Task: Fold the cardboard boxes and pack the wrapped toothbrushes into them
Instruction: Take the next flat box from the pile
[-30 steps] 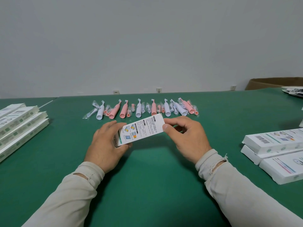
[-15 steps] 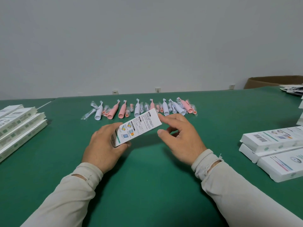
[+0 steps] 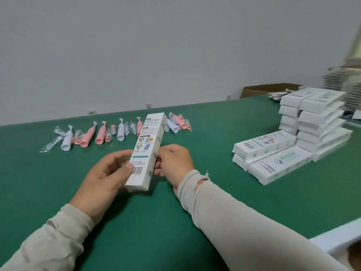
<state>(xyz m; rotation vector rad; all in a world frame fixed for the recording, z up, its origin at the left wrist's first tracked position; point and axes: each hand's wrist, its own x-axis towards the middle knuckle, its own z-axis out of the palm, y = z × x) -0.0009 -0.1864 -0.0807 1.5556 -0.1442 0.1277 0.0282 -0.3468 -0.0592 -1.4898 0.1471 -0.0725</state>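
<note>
A person seated at a green table (image 3: 234, 202) is holding one folded white box (image 3: 146, 151) above the tabletop with both hands. The box is standing on its long axis, tilted slightly to the right, with its printed side and barcode facing the camera; both ends are appearing closed. The left hand (image 3: 105, 177) is gripping the lower left edge of the box, its thumb (image 3: 129, 166) pressing on the printed face just beside the barcode and its fingers wrapping behind. The right hand (image 3: 175, 163) is holding the right edge of the box at mid-height, its fingers curling against the side panel. Both forearms are showing in pale sleeves (image 3: 224, 218).

Behind the box, a row of wrapped toothbrushes (image 3: 93, 133) is lying along the far part of the table, pink and white handles alternating in clear wrappers; the upper end of the held box is overlapping the middle of this row in view. To the right, well apart from the hands, a stack of finished white boxes (image 3: 316, 122) is standing several layers high, with three more boxes (image 3: 273, 155) lying flat just beside its near side. A brown carton (image 3: 261, 90) is sitting beyond the table's far edge, against the grey wall (image 3: 156, 45). The far right of the view is blurring.
</note>
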